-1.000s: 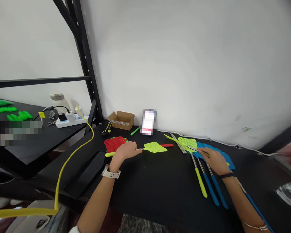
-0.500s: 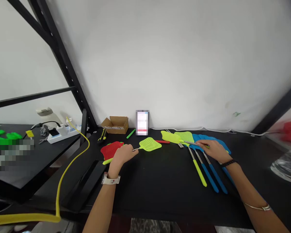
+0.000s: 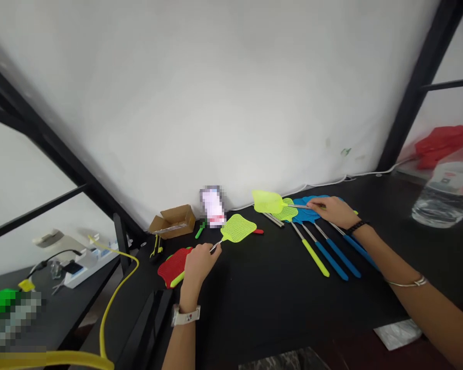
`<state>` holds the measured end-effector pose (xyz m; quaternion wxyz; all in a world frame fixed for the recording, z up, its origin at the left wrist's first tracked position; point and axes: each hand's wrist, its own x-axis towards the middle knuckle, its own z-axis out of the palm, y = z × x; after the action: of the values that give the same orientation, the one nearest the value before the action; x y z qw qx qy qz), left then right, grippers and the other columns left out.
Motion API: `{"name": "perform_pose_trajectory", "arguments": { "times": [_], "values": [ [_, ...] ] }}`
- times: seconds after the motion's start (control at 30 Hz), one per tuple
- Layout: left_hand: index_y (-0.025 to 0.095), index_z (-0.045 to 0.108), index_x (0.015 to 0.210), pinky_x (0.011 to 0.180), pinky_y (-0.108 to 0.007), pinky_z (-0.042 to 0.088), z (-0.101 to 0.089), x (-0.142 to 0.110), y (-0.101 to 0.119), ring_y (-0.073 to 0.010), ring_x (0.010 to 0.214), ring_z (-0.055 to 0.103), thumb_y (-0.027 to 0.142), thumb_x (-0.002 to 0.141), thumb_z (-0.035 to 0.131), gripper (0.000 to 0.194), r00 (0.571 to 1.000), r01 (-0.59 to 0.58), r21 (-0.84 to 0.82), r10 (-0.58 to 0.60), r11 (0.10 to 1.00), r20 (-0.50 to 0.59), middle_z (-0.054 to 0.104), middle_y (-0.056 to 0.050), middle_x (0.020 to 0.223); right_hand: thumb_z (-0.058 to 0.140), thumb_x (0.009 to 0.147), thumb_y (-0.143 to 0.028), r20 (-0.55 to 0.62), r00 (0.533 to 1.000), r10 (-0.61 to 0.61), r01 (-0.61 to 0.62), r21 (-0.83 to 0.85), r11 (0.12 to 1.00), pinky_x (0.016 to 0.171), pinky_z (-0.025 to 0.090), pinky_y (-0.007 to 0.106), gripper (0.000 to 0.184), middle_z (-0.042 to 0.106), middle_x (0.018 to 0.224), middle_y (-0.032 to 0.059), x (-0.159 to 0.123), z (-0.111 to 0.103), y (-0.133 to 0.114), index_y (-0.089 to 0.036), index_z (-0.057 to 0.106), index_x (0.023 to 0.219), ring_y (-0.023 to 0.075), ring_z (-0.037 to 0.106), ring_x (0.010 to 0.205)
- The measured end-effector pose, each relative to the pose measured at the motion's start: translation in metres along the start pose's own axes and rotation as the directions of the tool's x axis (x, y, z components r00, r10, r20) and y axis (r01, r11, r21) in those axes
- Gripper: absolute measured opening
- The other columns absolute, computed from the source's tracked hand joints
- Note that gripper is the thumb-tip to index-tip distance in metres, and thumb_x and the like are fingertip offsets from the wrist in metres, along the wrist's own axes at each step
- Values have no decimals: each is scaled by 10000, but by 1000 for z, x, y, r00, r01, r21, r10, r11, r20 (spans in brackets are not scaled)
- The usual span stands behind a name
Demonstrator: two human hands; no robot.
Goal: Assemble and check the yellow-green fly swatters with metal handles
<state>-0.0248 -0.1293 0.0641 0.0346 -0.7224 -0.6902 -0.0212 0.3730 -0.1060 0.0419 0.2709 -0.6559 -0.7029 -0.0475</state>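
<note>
My left hand is closed round the metal shaft of a yellow-green fly swatter, its mesh head pointing right and its grip showing past my wrist side. Red swatter heads lie just left of that hand. Pinched in my right hand is the shaft of a second yellow-green fly swatter, whose head points left above the pile. Beneath it, another yellow-green swatter and several blue fly swatters lie fanned out, handles toward me. Bare metal rods lie beside them.
A small open cardboard box and a lit phone stand by the wall. A yellow cable crosses the left side near a power strip. At the right stands a large water bottle. Black frame posts rise at both sides.
The view has turned right and tilted, bringing the bottle into fuller view. The right hand's swatter is lifted a little off the pile. Both hands keep hold of their swatters.
</note>
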Motion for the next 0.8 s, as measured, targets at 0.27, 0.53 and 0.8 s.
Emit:
{"name": "perform_pose_trajectory", "arguments": {
  "times": [0.27,0.53,0.8],
  "values": [
    [186,590,593,580,-279,342,-11,1,-25,-248,754,605,486,828,310,473,984,53,-50,-43,997,171,633,-97,739,353,901,-373,71,980,184,-173,-133,976,509,312,257,342,654,819,63,-1,-8,1,-240,661,962,222,584,711],
    [185,640,708,623,-299,384,-3,4,-17,-284,834,607,496,820,319,461,983,68,-41,-60,997,174,648,-112,822,356,918,-373,73,972,221,-203,-206,957,527,328,266,339,652,835,76,-2,-12,0,-231,646,1023,235,585,734],
    [161,662,847,671,-317,415,13,6,-4,-281,848,604,481,836,329,462,997,13,6,-14,1000,80,642,-133,850,329,909,-366,153,975,162,-149,-90,985,445,279,257,360,620,722,71,-3,4,-4,-213,649,966,199,542,600]
  ]
}}
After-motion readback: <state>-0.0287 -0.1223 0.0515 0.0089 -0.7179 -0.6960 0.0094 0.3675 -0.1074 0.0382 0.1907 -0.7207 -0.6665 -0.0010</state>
